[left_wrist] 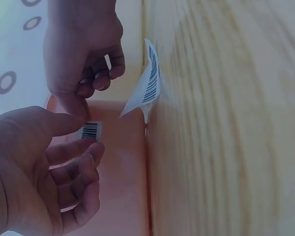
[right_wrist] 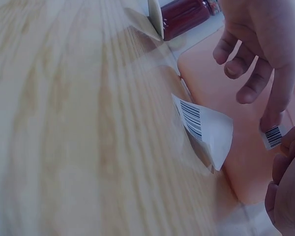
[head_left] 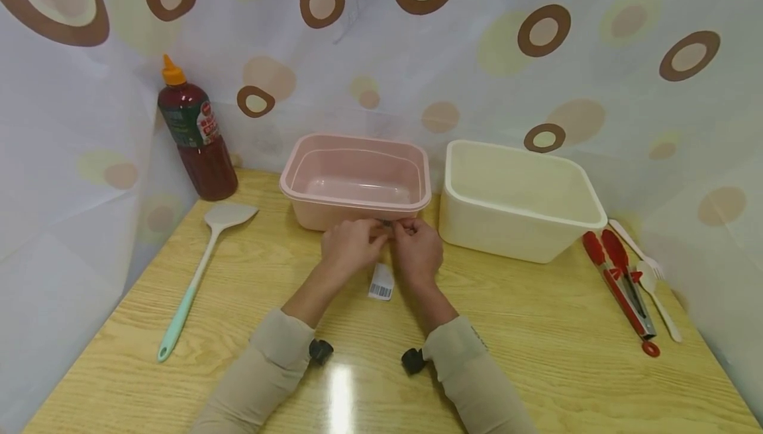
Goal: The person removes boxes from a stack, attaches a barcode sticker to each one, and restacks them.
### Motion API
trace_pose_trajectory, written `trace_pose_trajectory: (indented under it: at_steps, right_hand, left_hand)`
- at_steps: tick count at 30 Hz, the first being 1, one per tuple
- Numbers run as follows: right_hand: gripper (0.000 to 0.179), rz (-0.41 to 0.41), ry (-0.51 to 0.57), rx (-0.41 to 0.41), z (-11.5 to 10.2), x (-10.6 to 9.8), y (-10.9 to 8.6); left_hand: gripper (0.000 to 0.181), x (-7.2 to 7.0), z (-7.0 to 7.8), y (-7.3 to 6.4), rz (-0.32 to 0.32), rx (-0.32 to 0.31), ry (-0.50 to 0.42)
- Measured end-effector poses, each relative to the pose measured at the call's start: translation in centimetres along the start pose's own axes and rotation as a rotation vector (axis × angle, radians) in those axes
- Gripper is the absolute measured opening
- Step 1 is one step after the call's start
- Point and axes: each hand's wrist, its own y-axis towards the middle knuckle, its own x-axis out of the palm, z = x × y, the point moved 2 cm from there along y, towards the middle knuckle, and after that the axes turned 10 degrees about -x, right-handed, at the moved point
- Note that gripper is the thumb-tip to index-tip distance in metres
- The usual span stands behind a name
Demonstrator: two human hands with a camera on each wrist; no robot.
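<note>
Both hands meet at the front wall of a pink plastic container (head_left: 357,212). A small barcode label (left_wrist: 91,130) sits between them, close over that wall in both wrist views. My left hand (head_left: 350,245) pinches one side of it between thumb and index finger, the other fingers loosely bent. From the other side, my right hand (head_left: 420,252) pinches the label's edge with thumb and fingertip. A larger white paper piece with a barcode (right_wrist: 206,130) stands curled on the table just in front of the container, below the hands.
Right of the pink container stands a cream container (head_left: 495,225). Farther right lie red tongs (head_left: 622,281), a spoon (head_left: 658,298) and a fork (head_left: 638,245). At left are a turner (head_left: 199,275) and a red sauce bottle (head_left: 193,136). A patterned sheet (head_left: 357,56) hangs behind.
</note>
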Motion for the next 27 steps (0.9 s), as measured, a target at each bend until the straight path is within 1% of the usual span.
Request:
trace_pose_trajectory:
  at_steps: [5,11,15,18,21,27]
  right_hand:
    - [0.023,0.0,-0.002,-0.014,0.0,0.0,0.0]
    - [0.021,-0.003,-0.033,-0.033,0.1,0.0,0.2]
    - [0.023,-0.02,-0.064,-0.049,0.3,-0.1,0.3]
    - [0.025,-0.046,-0.102,-0.058,0.5,-0.2,0.6]
    - [0.03,-0.091,-0.141,-0.054,0.8,-0.6,0.9]
    - [0.039,-0.163,-0.154,-0.019,1.5,-1.4,1.7]
  left_hand:
    - [0.034,0.1,-0.3,0.1,-0.007,-0.012,-0.013]
    - [0.034,0.0,-0.5,0.1,-0.015,-0.02,-0.017]
    - [0.034,0.1,-0.7,0.3,-0.018,-0.034,-0.031]
    - [0.036,0.1,-0.8,0.4,-0.027,-0.043,-0.049]
    - [0.037,0.1,-0.8,0.6,-0.042,-0.054,-0.066]
    - [0.04,-0.1,-0.9,0.6,-0.076,-0.075,-0.105]
